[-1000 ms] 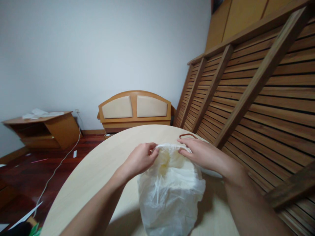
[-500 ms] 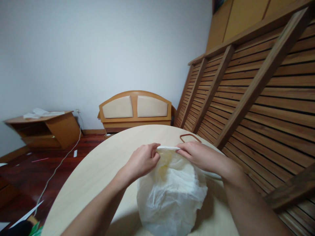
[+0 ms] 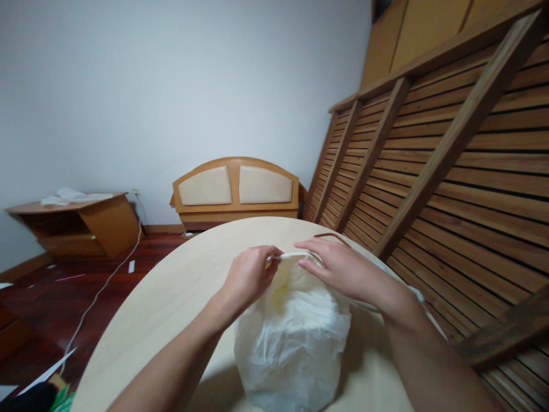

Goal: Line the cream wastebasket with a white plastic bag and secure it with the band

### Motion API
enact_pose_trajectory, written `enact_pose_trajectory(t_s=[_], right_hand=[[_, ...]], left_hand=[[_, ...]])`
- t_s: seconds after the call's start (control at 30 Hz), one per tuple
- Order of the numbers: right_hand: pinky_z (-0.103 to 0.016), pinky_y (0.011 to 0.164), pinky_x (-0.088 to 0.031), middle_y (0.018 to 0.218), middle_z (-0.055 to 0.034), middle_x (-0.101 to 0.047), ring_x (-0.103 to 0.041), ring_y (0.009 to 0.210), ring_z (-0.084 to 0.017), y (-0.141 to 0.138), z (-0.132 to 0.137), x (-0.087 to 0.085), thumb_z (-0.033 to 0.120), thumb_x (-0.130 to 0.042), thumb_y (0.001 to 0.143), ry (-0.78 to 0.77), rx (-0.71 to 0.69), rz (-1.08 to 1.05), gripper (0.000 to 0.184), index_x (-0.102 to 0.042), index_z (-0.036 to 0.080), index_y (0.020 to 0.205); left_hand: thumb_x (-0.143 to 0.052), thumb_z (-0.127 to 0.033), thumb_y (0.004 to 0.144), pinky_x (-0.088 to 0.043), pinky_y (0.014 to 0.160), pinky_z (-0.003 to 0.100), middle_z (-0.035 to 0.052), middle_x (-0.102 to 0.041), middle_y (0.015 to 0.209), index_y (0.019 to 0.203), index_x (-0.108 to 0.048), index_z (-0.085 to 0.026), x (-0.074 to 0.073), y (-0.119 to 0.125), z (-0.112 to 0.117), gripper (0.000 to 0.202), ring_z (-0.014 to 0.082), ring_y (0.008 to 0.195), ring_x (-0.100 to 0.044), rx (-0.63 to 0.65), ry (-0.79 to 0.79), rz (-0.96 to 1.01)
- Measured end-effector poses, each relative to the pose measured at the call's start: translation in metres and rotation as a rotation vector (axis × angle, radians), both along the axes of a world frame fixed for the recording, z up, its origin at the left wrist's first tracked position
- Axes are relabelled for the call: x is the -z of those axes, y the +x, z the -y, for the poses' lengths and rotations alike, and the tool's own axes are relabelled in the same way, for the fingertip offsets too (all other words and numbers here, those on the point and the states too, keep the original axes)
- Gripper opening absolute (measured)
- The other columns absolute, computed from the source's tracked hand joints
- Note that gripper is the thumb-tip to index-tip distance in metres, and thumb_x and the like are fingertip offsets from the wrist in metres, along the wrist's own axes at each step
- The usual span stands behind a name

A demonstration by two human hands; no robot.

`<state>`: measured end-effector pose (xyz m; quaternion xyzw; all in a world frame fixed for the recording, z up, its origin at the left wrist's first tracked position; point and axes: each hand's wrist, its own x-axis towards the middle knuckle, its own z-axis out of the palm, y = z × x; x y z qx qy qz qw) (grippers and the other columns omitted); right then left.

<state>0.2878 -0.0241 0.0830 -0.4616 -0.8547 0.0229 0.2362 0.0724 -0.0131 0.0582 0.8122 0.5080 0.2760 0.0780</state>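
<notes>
At lower centre, the left hand (image 3: 252, 276) pinches the rim (image 3: 288, 255) of the bag (image 3: 294, 349), which has shifted slightly left on the table (image 3: 167, 303); the right hand (image 3: 343, 268), pinching earlier, now has thumb and fingers parted around the rim, hiding more of the brown loop (image 3: 328, 234).

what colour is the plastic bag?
Plastic bag: white, slightly see-through, with a yellowish patch toward the top. Best seen in the head view.

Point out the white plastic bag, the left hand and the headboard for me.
White plastic bag (image 3: 294, 352), head view: its near side.
Left hand (image 3: 252, 272), head view: back of the hand.
Headboard (image 3: 235, 183), head view: wooden strip between its panels.
</notes>
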Motion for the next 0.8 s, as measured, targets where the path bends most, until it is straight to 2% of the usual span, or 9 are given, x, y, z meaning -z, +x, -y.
enact_pose_trajectory(t_s=[0.13, 0.23, 0.33, 0.43, 0.5, 0.57, 0.67, 0.8], right_hand=[[-0.035, 0.09, -0.054, 0.117, -0.0091, -0.073, -0.07, 0.102, -0.025, 0.012, 0.0, -0.004, 0.04, -0.053, 0.095, 0.008, 0.133, -0.029, 0.035, -0.07, 0.02, 0.118], [-0.032, 0.084, -0.053, 0.108, -0.006, -0.076, -0.071, 0.097, -0.024, 0.02, 0.004, -0.007, 0.036, -0.052, 0.095, -0.097, 0.109, 0.0, 0.028, -0.073, 0.024, 0.109], [-0.032, 0.087, -0.051, 0.113, -0.0033, -0.075, -0.069, 0.104, -0.023, 0.023, 0.004, -0.006, 0.027, -0.049, 0.095, -0.169, 0.047, 0.013, 0.03, -0.07, 0.028, 0.118], [-0.031, 0.085, -0.049, 0.116, -0.0039, -0.074, -0.068, 0.105, -0.022, 0.022, 0.001, -0.002, 0.025, -0.05, 0.094, -0.159, 0.049, 0.005, 0.036, -0.062, 0.029, 0.129], [-0.031, 0.084, -0.048, 0.11, -0.0053, -0.075, -0.069, 0.101, -0.023, 0.02, -0.001, 0.0, 0.026, -0.051, 0.094, -0.13, 0.079, 0.032, 0.03, -0.065, 0.027, 0.121], [-0.031, 0.081, -0.047, 0.101, -0.0058, -0.076, -0.069, 0.095, -0.023, 0.016, -0.003, 0.001, 0.026, -0.052, 0.094, -0.101, 0.124, 0.064, 0.021, -0.07, 0.025, 0.105], [-0.029, 0.076, -0.046, 0.09, -0.0049, -0.075, -0.07, 0.087, -0.022, 0.01, -0.006, 0.001, 0.024, -0.053, 0.093, -0.07, 0.18, 0.066, 0.017, -0.069, 0.024, 0.089], [-0.029, 0.079, -0.046, 0.091, -0.0042, -0.076, -0.07, 0.087, -0.021, 0.001, -0.015, 0.005, 0.027, -0.05, 0.095, -0.017, 0.22, -0.052, 0.019, -0.067, 0.023, 0.09]], left_hand=[[-0.055, -0.018, 0.089, -0.047, 0.074, 0.028, 0.0048, -0.078, 0.098, 0.1, -0.074, -0.024, 0.001, -0.005, -0.004, 0.022, 0.0227, 0.09, -0.072, -0.082, 0.002, -0.032], [-0.056, -0.019, 0.089, -0.047, 0.072, 0.028, 0.0051, -0.078, 0.097, 0.099, -0.073, -0.024, 0.003, -0.007, -0.006, 0.02, 0.0226, 0.089, -0.072, -0.102, 0.002, -0.022], [-0.056, -0.018, 0.089, -0.047, 0.072, 0.027, 0.0051, -0.078, 0.096, 0.097, -0.073, -0.023, 0.005, -0.009, -0.008, 0.019, 0.0214, 0.087, -0.072, -0.093, -0.003, 0.002], [-0.056, -0.018, 0.089, -0.047, 0.073, 0.027, 0.0051, -0.078, 0.095, 0.096, -0.073, -0.023, 0.005, -0.009, -0.009, 0.019, 0.0212, 0.087, -0.072, -0.082, -0.011, 0.012], [-0.057, -0.018, 0.088, -0.047, 0.073, 0.028, 0.0049, -0.078, 0.096, 0.096, -0.073, -0.023, 0.005, -0.009, -0.009, 0.019, 0.0218, 0.088, -0.072, -0.083, -0.013, 0.007], [-0.057, -0.018, 0.088, -0.047, 0.073, 0.028, 0.0047, -0.078, 0.097, 0.096, -0.073, -0.023, 0.005, -0.008, -0.009, 0.018, 0.0222, 0.088, -0.072, -0.076, -0.008, -0.003], [-0.057, -0.017, 0.087, -0.047, 0.071, 0.028, 0.0044, -0.078, 0.097, 0.096, -0.072, -0.023, 0.005, -0.008, -0.008, 0.019, 0.0224, 0.089, -0.072, -0.048, 0.004, -0.015], [-0.057, -0.016, 0.086, -0.047, 0.072, 0.027, 0.0037, -0.078, 0.096, 0.096, -0.072, -0.023, 0.003, -0.007, -0.005, 0.019, 0.0216, 0.088, -0.072, -0.028, 0.01, -0.005]])
